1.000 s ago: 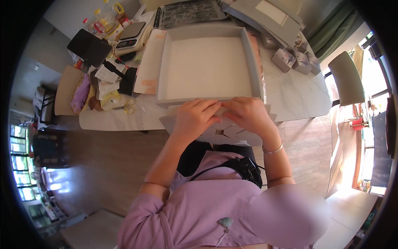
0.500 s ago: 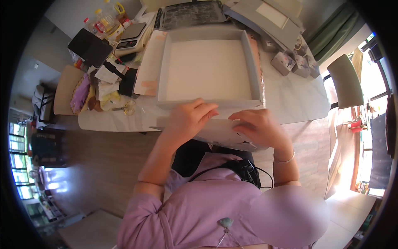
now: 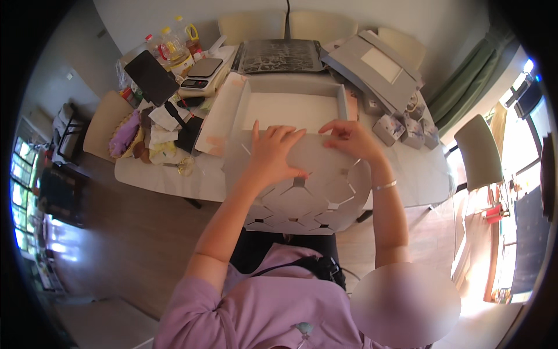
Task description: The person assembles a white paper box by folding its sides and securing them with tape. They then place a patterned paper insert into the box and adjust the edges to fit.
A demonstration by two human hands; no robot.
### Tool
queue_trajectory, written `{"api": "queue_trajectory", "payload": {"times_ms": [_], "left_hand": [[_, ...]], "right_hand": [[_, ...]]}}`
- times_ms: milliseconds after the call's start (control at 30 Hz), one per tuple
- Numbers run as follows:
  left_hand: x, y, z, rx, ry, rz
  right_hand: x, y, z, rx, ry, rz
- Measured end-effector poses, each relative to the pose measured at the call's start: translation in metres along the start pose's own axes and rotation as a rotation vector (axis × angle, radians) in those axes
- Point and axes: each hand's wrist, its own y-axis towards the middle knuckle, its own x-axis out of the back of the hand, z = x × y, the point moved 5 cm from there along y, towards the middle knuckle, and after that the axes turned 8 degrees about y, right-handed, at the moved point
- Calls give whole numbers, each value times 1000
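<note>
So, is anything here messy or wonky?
Yes, a bit. The flat grey pieces at the far right overlap at uneven angles instead of lining up. The papers at the left look crumpled. The pale sheet in front has openings, but they repeat in a pattern, so they're probably meant.

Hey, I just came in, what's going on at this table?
A person is handling a pale sheet with cut-out slots, in front of an open, shallow grey box on the table. The left hand is spread over the sheet's upper part; the right hand has its fingers curled near the top edge. The sheet hides the box's near side.
</note>
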Motion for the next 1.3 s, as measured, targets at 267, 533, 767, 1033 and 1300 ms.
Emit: {"api": "queue_trajectory", "payload": {"times_ms": [267,533,767,1033,1300], "left_hand": [[13,10,14,99,-74,59],[24,20,-2,-67,-25,-17],[29,18,-14,-110,69,-59],[31,8,7,-253,61,-93],[18,10,44,-333,-86,-154]], "right_hand": [[8,-10,-11,91,59,16],[15,-23,-4,345,-232,-101],[-19,-60,33,477,-635,-339],[-61,-55,31,351,-735,-351],[-88,-45,48,275,-835,-458]]}}
